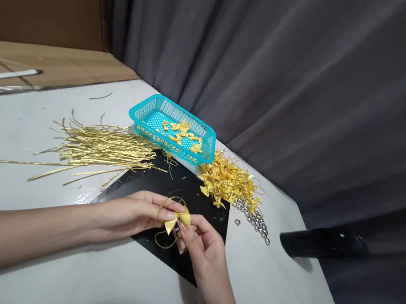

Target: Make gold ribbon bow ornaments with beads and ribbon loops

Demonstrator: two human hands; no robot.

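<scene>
Left hand (140, 214) and right hand (204, 247) meet over one small yellow bow (169, 227), each pinching it between thumb and fingers, one on either side of its middle. Thin gold cord (161, 246) runs from the bow, one loop arching up at twelve o'clock and another hanging at seven. Something darker sits between the fingertips – too small and covered to tell what.

Step in hand, as I judge it: close work where cord meets ribbon. From here the next move calls for a firm pinch on the bow from one side, while the other fingers manage the cord so that neither loop slips or snags.

Beneath the hands lies a black mat (188, 186), specked with scraps, on the white tabletop (274, 288). Out from the bow, a loose bundle of gold strands (109, 146) spreads at ten o'clock. At twelve stands a turquoise basket (209, 149), holding scattered yellow pieces (182, 128). At one to two o'clock sits a heap of corded yellow bows (224, 175), with silvery beads (254, 218) trailing from it towards three – one bead (237, 222) lying apart. Farther out at three, a dark object (320, 243) reaches over the tabletop; what it is, I cannot tell.
</scene>
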